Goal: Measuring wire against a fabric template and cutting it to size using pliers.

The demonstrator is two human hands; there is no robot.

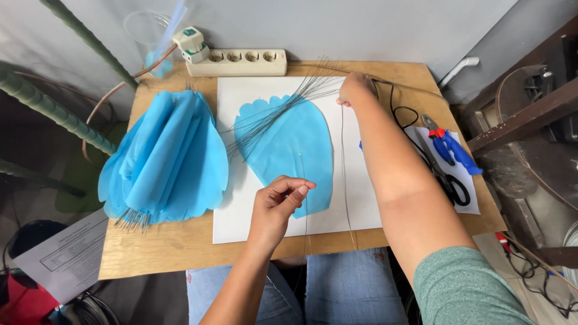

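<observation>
My left hand (278, 201) pinches a thin wire (304, 204) that stands over the lower edge of a flat blue petal-shaped sheet (295, 147). The sheet lies on a white board (241, 210). My right hand (355, 89) reaches to the far side of the board and pinches the top end of another long thin wire (344, 174) that runs down toward me. A fan of several thin wires (274, 114) lies across the upper part of the blue sheet, next to that hand.
A bundle of folded blue petal sheets (162, 159) with wire ends lies at the left on the wooden table (174, 247). A white power strip (238, 62) sits at the back. Blue-handled pliers (448, 147) and black scissors (448, 180) lie at the right.
</observation>
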